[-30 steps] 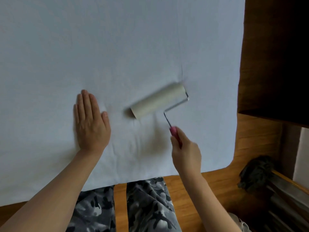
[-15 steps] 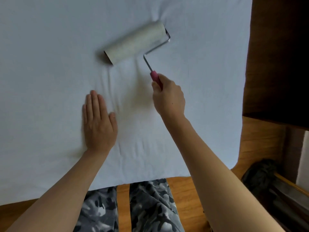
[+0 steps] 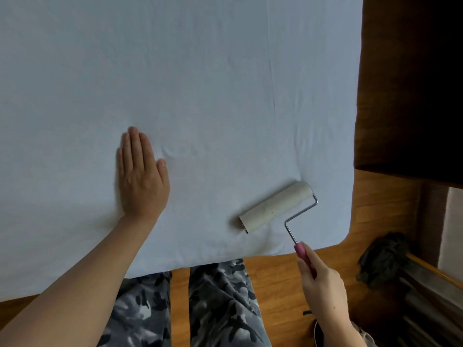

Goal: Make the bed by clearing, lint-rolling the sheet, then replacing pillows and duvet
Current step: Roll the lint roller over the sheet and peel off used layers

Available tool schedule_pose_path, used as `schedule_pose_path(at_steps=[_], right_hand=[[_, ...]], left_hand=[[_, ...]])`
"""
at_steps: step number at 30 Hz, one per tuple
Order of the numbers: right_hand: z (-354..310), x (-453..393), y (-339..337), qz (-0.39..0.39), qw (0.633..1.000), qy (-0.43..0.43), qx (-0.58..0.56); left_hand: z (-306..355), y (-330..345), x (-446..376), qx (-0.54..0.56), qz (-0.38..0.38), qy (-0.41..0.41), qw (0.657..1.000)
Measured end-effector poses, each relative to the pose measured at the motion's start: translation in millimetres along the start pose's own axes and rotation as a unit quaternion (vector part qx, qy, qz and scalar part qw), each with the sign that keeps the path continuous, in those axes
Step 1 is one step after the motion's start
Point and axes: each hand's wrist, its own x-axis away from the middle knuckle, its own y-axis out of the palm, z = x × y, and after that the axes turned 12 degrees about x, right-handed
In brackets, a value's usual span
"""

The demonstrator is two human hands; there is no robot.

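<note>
Lint roller (image 3: 276, 207): on the sheet (image 3: 200, 83) near the bed's corner, just ahead of the right hand (image 3: 323, 279), whose grip wraps the pink handle. Left hand (image 3: 140, 176): flat, pressing the sheet. Bed cleared; rolling underway; pillows, duvet unseen, replacing pending.

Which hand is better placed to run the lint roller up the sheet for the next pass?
Right. The right hand already grips the lint roller by its pink handle, with the roll lying on the sheet near its near edge. The left hand lies flat on the sheet, apart from the roller.
</note>
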Motion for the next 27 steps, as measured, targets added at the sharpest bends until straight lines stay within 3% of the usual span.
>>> schedule_pose_path(at_steps=[6, 12, 19, 23, 27], right_hand=[[-37, -20, -6, 0.019, 0.999, -0.049, -0.007], [-158, -87, -34, 0.087, 0.984, -0.15, -0.047], [-270, -140, -68, 0.118, 0.974, -0.192, -0.028], [-252, -131, -63, 0.115, 0.974, -0.191, -0.027], [-173, -99, -36, 0.107, 0.978, -0.17, -0.052]], left_hand=[[0, 0, -1, 0.006, 0.009, 0.001, 1.0], [0, 0, -1, 0.018, 0.008, -0.001, 1.0], [-1, -1, -1, 0.027, 0.014, 0.008, 1.0], [-1, -2, -1, 0.032, 0.013, 0.008, 0.999], [0, -3, -1, 0.024, 0.003, 0.003, 1.0]])
